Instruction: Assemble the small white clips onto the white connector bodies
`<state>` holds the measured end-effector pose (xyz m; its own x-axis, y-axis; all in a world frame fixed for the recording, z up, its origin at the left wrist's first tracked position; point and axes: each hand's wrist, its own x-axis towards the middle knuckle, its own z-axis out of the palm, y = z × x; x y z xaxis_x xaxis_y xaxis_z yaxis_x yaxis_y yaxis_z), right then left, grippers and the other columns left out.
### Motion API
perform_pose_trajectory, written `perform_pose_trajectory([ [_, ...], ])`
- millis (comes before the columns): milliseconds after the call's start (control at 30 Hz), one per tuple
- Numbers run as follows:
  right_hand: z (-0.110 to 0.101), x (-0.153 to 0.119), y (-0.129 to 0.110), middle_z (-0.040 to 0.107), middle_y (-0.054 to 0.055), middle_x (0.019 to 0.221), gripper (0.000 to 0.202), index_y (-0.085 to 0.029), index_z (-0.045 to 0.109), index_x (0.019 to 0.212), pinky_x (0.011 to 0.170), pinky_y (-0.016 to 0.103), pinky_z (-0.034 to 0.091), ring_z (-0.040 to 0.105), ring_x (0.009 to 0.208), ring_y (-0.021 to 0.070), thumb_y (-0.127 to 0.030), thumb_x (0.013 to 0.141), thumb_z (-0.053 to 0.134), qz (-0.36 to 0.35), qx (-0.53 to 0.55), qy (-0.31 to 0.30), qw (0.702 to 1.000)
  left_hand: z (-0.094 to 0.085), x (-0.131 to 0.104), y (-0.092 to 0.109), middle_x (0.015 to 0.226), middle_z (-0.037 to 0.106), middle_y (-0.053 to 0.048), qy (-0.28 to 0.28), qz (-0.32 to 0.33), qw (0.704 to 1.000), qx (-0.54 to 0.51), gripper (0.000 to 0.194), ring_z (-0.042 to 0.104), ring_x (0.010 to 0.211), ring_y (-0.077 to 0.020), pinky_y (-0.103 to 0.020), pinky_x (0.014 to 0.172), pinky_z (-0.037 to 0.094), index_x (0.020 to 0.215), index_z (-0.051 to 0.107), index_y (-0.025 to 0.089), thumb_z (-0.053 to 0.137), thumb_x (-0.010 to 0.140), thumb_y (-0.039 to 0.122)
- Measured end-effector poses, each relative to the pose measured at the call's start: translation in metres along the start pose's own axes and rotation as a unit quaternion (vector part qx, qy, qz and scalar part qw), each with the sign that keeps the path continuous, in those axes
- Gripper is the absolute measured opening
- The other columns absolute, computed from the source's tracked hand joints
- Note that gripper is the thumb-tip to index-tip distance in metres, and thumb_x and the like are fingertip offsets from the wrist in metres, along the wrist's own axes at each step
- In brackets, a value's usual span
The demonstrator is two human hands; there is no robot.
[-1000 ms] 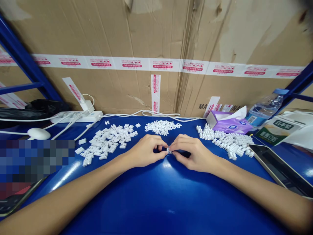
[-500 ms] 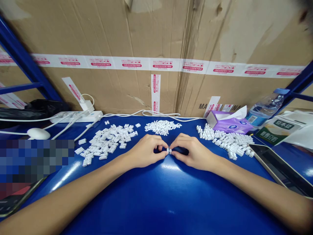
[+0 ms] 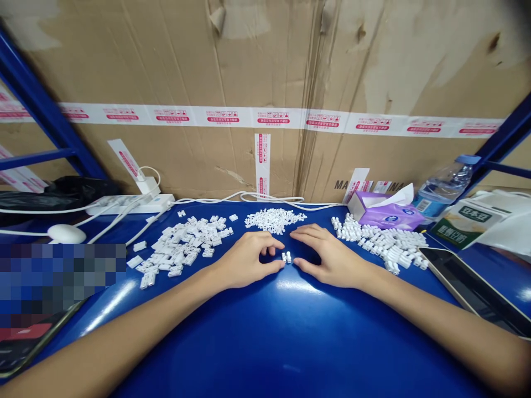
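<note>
A small white plastic connector [image 3: 286, 257] rests on the blue table between my two hands. My left hand [image 3: 252, 258] is just to its left, thumb and forefinger apart, the thumb tip close beside the piece. On the other side my right hand [image 3: 319, 255] has its thumb and fingers spread, with a gap to the connector. Behind them lies a heap of tiny white parts [image 3: 274, 220]. Flat white plastic housings [image 3: 186, 243] are scattered to the left of my left hand. A pile of white connectors [image 3: 384, 243] lies to the right of my right hand.
A power strip [image 3: 133, 204] with white cables runs along the back left. At the back right stand a purple tissue pack [image 3: 385, 213], a water bottle [image 3: 443, 188] and a green-white carton [image 3: 464, 224]. One phone [image 3: 477, 287] lies right; another device [image 3: 37, 331] lies left, partly pixelated. Cardboard [image 3: 186, 66] walls the back.
Both hands have let go of the small connector, which now lies on the table. The fingers of my right hand have spread and drawn back slightly. The view has tilted a little.
</note>
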<state>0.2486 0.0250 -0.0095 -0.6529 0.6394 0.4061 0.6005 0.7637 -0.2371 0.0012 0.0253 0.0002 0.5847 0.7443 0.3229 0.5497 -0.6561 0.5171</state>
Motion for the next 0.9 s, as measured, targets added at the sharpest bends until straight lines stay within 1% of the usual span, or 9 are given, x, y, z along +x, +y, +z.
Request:
perform_pose_trajectory([
  [67, 0.002, -0.002, 0.002, 0.06, 0.023, 0.142, 0.057, -0.009, 0.055, 0.142, 0.111, 0.059, 0.044, 0.053, 0.135, 0.0361, -0.043, 0.096, 0.06, 0.017, -0.016, -0.01, 1.0, -0.001, 0.0, -0.003, 0.096, 0.072, -0.004, 0.016, 0.006, 1.0, 0.006, 0.022, 0.066, 0.09, -0.0199, -0.035, 0.084, 0.051, 0.108, 0.074, 0.019, 0.071, 0.088, 0.027],
  [167, 0.004, -0.004, 0.0, 0.05, 0.028, 0.15, 0.067, -0.003, 0.051, 0.147, 0.117, 0.059, 0.04, 0.047, 0.142, 0.0378, -0.049, 0.099, 0.054, 0.044, -0.027, -0.031, 0.998, 0.0, -0.001, -0.002, 0.112, 0.072, -0.007, 0.029, 0.013, 0.998, 0.052, 0.021, 0.065, 0.108, -0.0241, -0.043, 0.099, 0.048, 0.111, 0.072, 0.018, 0.065, 0.092, 0.023],
  [300, 0.0, -0.005, -0.01, 0.034, 0.026, 0.16, 0.081, -0.001, 0.04, 0.154, 0.123, 0.058, 0.028, 0.031, 0.15, 0.0374, -0.061, 0.099, 0.046, 0.085, -0.034, -0.097, 0.991, 0.007, -0.008, 0.007, 0.126, 0.068, -0.011, 0.007, 0.005, 0.99, 0.144, 0.028, 0.062, 0.118, -0.0282, -0.048, 0.099, 0.049, 0.121, 0.07, 0.018, 0.055, 0.098, 0.022],
  [367, -0.004, -0.004, -0.015, 0.025, 0.025, 0.163, 0.085, 0.0, 0.033, 0.157, 0.125, 0.059, 0.021, 0.021, 0.153, 0.0365, -0.064, 0.101, 0.039, 0.101, -0.04, -0.139, 0.984, 0.011, -0.012, 0.013, 0.137, 0.064, -0.015, 0.0, -0.012, 0.98, 0.197, 0.034, 0.059, 0.126, -0.0314, -0.05, 0.103, 0.048, 0.129, 0.066, 0.015, 0.05, 0.1, 0.025],
  [433, -0.006, -0.004, -0.018, 0.019, 0.023, 0.164, 0.086, 0.001, 0.028, 0.158, 0.126, 0.058, 0.017, 0.016, 0.154, 0.0358, -0.064, 0.102, 0.034, 0.109, -0.043, -0.162, 0.98, 0.012, -0.014, 0.016, 0.145, 0.059, -0.018, -0.006, -0.031, 0.97, 0.241, 0.042, 0.054, 0.134, -0.0341, -0.052, 0.108, 0.045, 0.136, 0.062, 0.01, 0.047, 0.102, 0.03],
  [567, -0.005, -0.005, -0.018, 0.019, 0.022, 0.164, 0.086, 0.0, 0.029, 0.158, 0.126, 0.058, 0.016, 0.015, 0.155, 0.0352, -0.065, 0.101, 0.034, 0.111, -0.032, -0.155, 0.981, 0.012, -0.015, 0.02, 0.155, 0.048, -0.02, -0.056, -0.055, 0.958, 0.276, 0.054, 0.046, 0.143, -0.0356, -0.053, 0.117, 0.038, 0.147, 0.053, 0.005, 0.038, 0.105, 0.037],
  [733, -0.002, -0.006, -0.015, 0.02, 0.021, 0.164, 0.085, -0.003, 0.03, 0.159, 0.126, 0.057, 0.016, 0.016, 0.154, 0.035, -0.065, 0.101, 0.037, 0.111, -0.022, -0.144, 0.983, 0.009, -0.017, 0.023, 0.166, 0.019, -0.019, -0.159, -0.085, 0.949, 0.259, 0.069, 0.019, 0.155, -0.0327, -0.053, 0.126, 0.022, 0.16, 0.029, 0.003, 0.026, 0.108, 0.048],
  [800, -0.002, -0.006, -0.015, 0.02, 0.022, 0.164, 0.086, -0.002, 0.029, 0.159, 0.127, 0.057, 0.015, 0.016, 0.154, 0.035, -0.065, 0.101, 0.036, 0.111, -0.024, -0.146, 0.983, 0.01, -0.018, 0.023, 0.167, 0.013, -0.018, -0.173, -0.094, 0.949, 0.246, 0.071, 0.013, 0.156, -0.0317, -0.054, 0.126, 0.018, 0.161, 0.024, 0.004, 0.023, 0.108, 0.05],
  [900, -0.003, -0.006, -0.015, 0.02, 0.022, 0.164, 0.087, -0.001, 0.029, 0.158, 0.127, 0.056, 0.015, 0.015, 0.155, 0.0347, -0.066, 0.101, 0.034, 0.111, -0.027, -0.15, 0.982, 0.01, -0.019, 0.024, 0.167, 0.011, -0.017, -0.172, -0.099, 0.951, 0.239, 0.071, 0.01, 0.156, -0.032, -0.054, 0.126, 0.017, 0.162, 0.023, 0.004, 0.023, 0.108, 0.051],
])
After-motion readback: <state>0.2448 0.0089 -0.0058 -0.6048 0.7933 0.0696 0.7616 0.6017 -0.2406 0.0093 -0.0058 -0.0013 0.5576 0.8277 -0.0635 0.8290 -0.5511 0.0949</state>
